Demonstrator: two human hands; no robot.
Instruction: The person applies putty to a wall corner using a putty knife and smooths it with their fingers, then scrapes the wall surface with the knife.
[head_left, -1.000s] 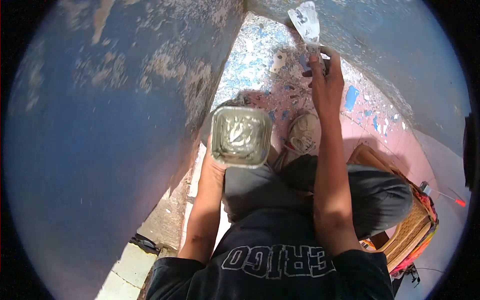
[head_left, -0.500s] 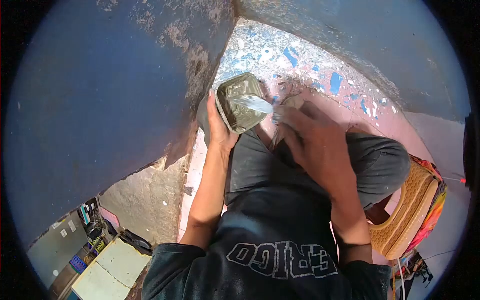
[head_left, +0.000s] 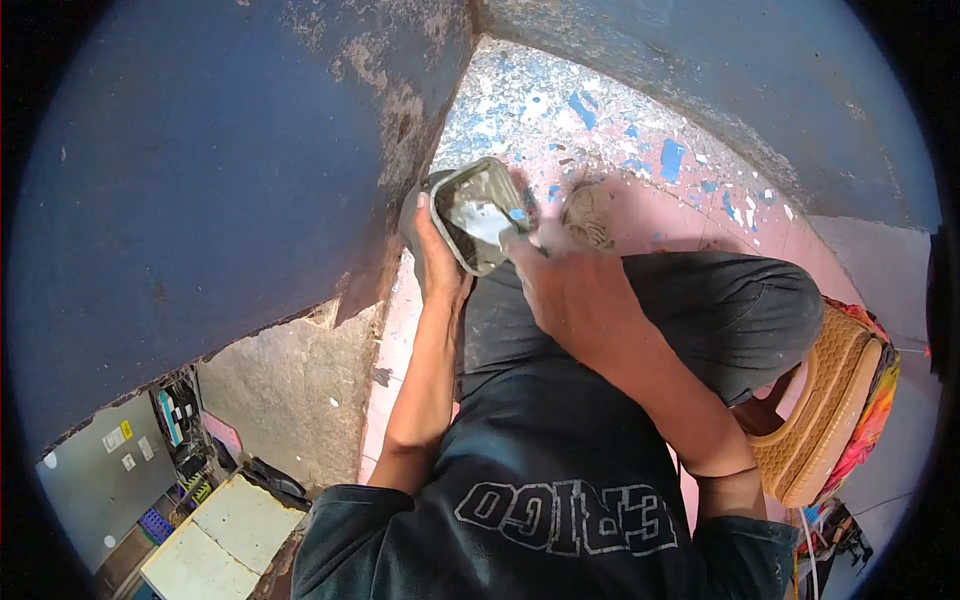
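A grey, square-mouthed container (head_left: 466, 191) with a smeared inside is tilted over my lap in the head view. My left hand (head_left: 438, 258) grips it along its left side and underneath, thumb up along the wall. In my right hand (head_left: 575, 290), the fingers are closed round what looks like a putty knife (head_left: 482, 222). Its pale blade reaches into the container, and a bit of blue shows close to my fingertips. The fingers hide most of its handle. What lies in the bottom of the container is hard to make out.
Blue walls (head_left: 200, 180) rise to the left and right and meet at a corner ahead. Paint flakes (head_left: 672, 158) litter the pink floor. A woven tan seat (head_left: 815, 400) with colourful cloth stands at my right. Pale boards (head_left: 225, 535) and tools lie lower left.
My right hand has moved left and slightly down, bringing the blade deeper into the container. The container has tilted a little and sits slightly lower in my left hand.
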